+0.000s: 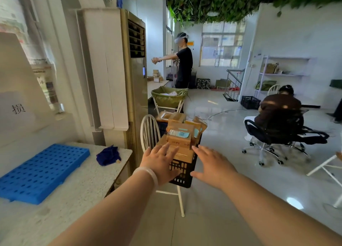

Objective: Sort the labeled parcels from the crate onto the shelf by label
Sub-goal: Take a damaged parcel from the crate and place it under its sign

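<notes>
Tiled office floor, black crate (183,173) on white chair (149,132) dead ahead: your left hand (160,162) and right hand (212,165) are spread and holding nothing, with the blue-labelled parcel (178,139) just past your fingertips, between them, long side crosswise, left nearer.

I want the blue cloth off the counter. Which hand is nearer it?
Left. The left hand hovers at the parcels in the crate, just right of the cloth; the right hand is farther right, past the crate.
</notes>
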Action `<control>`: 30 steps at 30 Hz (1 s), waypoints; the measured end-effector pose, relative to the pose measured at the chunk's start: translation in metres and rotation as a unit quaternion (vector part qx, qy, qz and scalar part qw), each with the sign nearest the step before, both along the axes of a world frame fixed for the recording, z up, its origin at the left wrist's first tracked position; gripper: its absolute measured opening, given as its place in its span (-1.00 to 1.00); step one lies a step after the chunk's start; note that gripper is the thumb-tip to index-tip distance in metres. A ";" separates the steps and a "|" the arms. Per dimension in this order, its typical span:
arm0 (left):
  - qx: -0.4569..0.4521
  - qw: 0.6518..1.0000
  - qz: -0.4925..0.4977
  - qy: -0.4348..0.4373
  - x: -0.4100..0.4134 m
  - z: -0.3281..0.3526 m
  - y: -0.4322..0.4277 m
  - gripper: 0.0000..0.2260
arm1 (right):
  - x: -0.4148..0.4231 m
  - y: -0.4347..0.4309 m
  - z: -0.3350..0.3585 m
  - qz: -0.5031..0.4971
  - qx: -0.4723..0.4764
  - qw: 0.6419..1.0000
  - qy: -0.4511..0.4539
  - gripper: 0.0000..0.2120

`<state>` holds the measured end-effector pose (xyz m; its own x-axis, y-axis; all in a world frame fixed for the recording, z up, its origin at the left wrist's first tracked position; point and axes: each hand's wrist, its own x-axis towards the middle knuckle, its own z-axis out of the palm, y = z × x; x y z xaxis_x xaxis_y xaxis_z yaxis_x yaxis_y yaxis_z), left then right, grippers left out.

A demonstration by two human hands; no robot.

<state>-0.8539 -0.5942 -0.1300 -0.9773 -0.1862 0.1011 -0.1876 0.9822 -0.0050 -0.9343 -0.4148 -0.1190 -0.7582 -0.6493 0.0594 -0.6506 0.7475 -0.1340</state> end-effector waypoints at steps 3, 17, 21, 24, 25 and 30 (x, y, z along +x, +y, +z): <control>0.010 1.000 -0.006 -0.003 -0.038 -0.008 -0.021 -0.30 | -0.028 -0.022 -0.010 -0.017 0.003 1.000 -0.013 -0.14; 0.077 0.995 0.037 -0.044 -0.192 -0.069 -0.053 -0.30 | -0.197 -0.061 -0.057 -0.026 0.015 0.995 -0.094 -0.18; 0.099 0.990 0.092 -0.040 -0.251 -0.070 -0.055 -0.31 | -0.272 -0.070 -0.057 -0.004 0.025 0.994 -0.105 -0.19; 0.121 0.982 0.133 -0.060 -0.289 -0.077 -0.051 -0.31 | -0.329 -0.078 -0.056 0.023 0.033 0.993 -0.111 -0.20; 0.128 0.979 0.146 -0.068 -0.301 -0.080 -0.051 -0.31 | -0.345 -0.080 -0.056 0.032 0.037 0.992 -0.115 -0.20; 0.176 0.960 0.206 -0.074 -0.347 -0.096 -0.048 -0.32 | -0.414 -0.099 -0.072 0.067 0.053 0.988 -0.130 -0.22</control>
<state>-1.2006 -0.6419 -0.2256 -0.8126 -0.5565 -0.1731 -0.5827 0.7712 0.2561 -1.3488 -0.5137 -0.1907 -0.6454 -0.7372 -0.2000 -0.6990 0.6756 -0.2345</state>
